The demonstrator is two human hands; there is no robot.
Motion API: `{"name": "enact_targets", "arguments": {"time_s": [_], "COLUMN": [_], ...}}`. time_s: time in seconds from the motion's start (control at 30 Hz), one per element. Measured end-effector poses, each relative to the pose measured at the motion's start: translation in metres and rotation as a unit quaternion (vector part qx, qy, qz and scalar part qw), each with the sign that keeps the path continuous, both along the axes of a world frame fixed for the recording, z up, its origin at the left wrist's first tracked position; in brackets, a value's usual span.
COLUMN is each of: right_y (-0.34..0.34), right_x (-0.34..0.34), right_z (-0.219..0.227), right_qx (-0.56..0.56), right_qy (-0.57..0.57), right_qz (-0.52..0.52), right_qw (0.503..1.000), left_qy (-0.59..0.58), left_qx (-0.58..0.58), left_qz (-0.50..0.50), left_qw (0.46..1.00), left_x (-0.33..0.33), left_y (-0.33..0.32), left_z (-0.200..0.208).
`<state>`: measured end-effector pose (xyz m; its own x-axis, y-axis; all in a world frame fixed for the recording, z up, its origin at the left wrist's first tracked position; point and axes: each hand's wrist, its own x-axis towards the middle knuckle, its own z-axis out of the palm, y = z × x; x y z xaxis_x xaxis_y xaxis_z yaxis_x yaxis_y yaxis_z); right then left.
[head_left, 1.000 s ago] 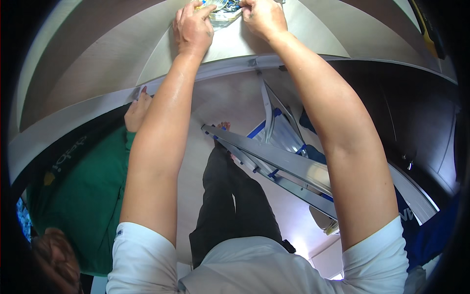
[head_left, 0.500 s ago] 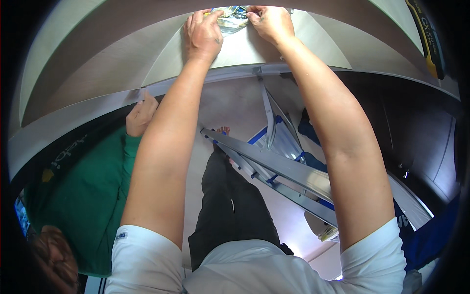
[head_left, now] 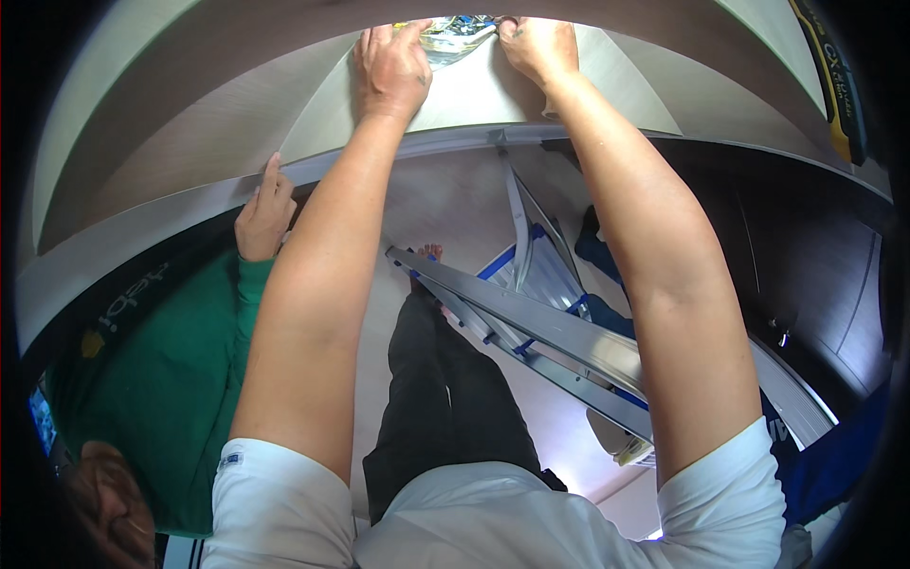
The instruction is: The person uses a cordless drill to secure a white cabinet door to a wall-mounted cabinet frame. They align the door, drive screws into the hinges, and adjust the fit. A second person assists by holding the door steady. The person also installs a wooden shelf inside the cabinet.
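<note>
A clear plastic bag (head_left: 451,47) with small shiny pieces, some blue and yellow, lies on a pale wood-grained surface (head_left: 464,100) at the far top. The picture's upper rim cuts off its far part. On the bag's left side, my left hand (head_left: 391,74) has thumb and fingers closed at the plastic; the outer fingertips run up to the rim. My right hand (head_left: 542,49) pinches the bag's right edge, fingers curled in. Both my arms are stretched forward.
Below my right arm stands an aluminium stepladder (head_left: 531,308) with blue fittings. A co-worker in a green top (head_left: 161,379) is at left, one finger at the surface's near edge. Someone in blue (head_left: 844,465) is at right. A black-and-yellow object (head_left: 834,90) sits at upper right.
My right hand has shifted slightly right, while my left hand has stayed at the bag. The co-worker's hand has moved slightly left, its forefinger now stretched up to the edge.
</note>
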<state>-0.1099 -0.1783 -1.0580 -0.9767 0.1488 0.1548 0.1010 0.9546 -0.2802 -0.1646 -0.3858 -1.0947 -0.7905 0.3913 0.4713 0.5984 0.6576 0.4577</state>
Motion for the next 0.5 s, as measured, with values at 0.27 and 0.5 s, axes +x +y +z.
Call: {"name": "enact_targets", "arguments": {"time_s": [0.27,0.5], "right_y": [0.001,0.002], "right_x": [-0.007,-0.018], "right_z": [0.001,0.005], "right_qx": [0.000,-0.001], "right_qy": [-0.001,-0.010], "right_qz": [0.009,0.018], "right_qw": [1.000,1.000], "left_qy": [-0.005,-0.025], "left_qx": [-0.011,-0.037], "left_qz": [0.003,-0.001], "left_qw": [1.000,0.999], "left_x": [0.000,0.001], "left_y": [0.002,-0.001], "left_z": [-0.007,-0.006]}}
